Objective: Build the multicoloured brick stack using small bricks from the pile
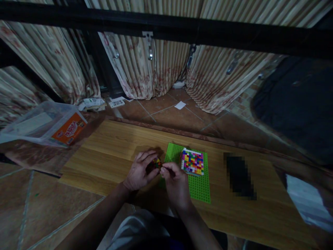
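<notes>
A green studded baseplate [199, 187] lies on a low wooden board [109, 152]. On its far part stands a square block of many small coloured bricks [193, 161]. My left hand [139, 171] is curled around a small cluster of coloured bricks [156, 162] just left of the baseplate. My right hand [177, 184] meets it from the right, its fingertips pinched at the same cluster, over the baseplate's left edge. What the right fingers pinch is too small to tell.
A dark blurred oblong [239, 177] lies on the board to the right. A clear plastic box with an orange label [49, 125] sits on the tiled floor at left. Striped curtains [156, 66] hang behind; a dark bag [299, 104] is at right.
</notes>
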Tool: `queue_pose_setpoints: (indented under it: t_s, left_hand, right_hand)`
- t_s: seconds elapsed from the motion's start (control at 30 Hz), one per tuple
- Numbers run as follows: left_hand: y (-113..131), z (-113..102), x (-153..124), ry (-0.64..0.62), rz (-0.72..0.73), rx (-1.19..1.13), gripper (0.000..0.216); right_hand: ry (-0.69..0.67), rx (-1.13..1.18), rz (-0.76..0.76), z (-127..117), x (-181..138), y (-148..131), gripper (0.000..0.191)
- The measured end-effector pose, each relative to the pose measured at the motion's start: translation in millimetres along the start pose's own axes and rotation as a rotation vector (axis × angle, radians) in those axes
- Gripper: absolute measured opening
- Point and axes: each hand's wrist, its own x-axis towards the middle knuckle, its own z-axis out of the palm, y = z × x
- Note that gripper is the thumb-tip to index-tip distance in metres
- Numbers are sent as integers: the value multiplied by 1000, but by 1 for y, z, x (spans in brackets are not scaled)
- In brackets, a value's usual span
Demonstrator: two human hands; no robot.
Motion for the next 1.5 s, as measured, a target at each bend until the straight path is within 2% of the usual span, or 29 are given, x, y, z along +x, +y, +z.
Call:
queue_pose_setpoints:
  t_s: [0.13,0.3,0.4,0.57,0.73,0.87,0.93,1.07,1.3,1.4,1.5]
  left_hand:
    - [21,-3,-8,86,-56,-116,36]
    - [49,2,-9,125,-197,-405,26]
    - [62,5,-4,123,-330,-581,26]
    - [77,5,-1,141,-501,-761,27]
    - [83,0,-1,217,-506,-731,18]
    - [86,-4,-1,197,-406,-585,18]
    - [89,-5,-1,192,-362,-512,18]
    - [93,-3,0,213,-335,-452,19]
    - [98,11,4,259,-327,-463,16]
    - [96,12,5,239,-339,-427,17]
    - [87,9,4,231,-344,-397,17]
  right_hand:
    - [64,138,-14,2,-6,-5,15]
    - [157,281,9,3,-14,-17,17]
    - [175,218,-33,1,-18,-18,17]
    - [147,22,-261,-6,-21,-16,19]
    - [86,-143,-350,-21,-17,-20,23]
    - [-15,-260,-421,-35,-13,-29,27]
    - [-23,-271,-446,-39,-13,-33,28]
    - [40,-234,-394,-39,-17,-36,27]
    - [218,-224,-279,-30,-31,-22,24]
    - [261,-308,-264,-45,-27,-19,26]
    - [272,-361,-259,-72,-19,-15,25]
